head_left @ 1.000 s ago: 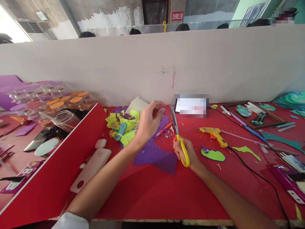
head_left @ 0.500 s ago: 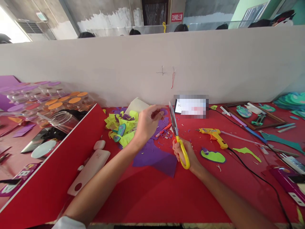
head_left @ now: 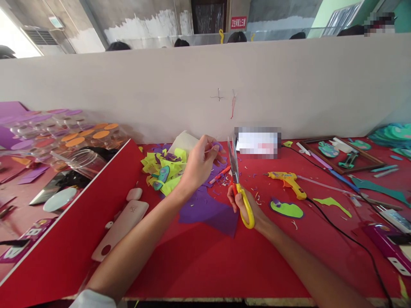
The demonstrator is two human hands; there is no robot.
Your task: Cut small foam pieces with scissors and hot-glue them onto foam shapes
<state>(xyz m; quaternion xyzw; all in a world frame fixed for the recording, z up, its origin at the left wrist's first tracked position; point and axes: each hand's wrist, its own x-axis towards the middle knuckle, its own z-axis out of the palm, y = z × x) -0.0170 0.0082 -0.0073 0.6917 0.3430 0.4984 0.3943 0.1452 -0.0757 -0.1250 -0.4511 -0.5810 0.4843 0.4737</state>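
Between the fingertips of my left hand (head_left: 202,162) is a small purple foam piece (head_left: 217,146), partly hidden by the fingers. My right hand (head_left: 245,205) is closed round the handles of a pair of scissors (head_left: 236,186), one handle yellow and one red. The blades point up and away, slightly parted, just right of the purple piece and apart from it. Under both hands lies a purple foam sheet (head_left: 208,214) with small trimmings about it. A pile of lime-green scraps (head_left: 173,164) sits behind my left forearm.
A yellow glue gun (head_left: 289,182) and a green shape with a purple edge (head_left: 287,209) lie to the right. A phone with a lit screen (head_left: 257,143) leans on the back wall. On the left are a red divider (head_left: 80,214) and a pale power bank (head_left: 120,231).
The scissor blades have parted a little, with my right hand's fingers spreading on the handles. My left hand has turned slightly, and the purple piece shows more clearly.
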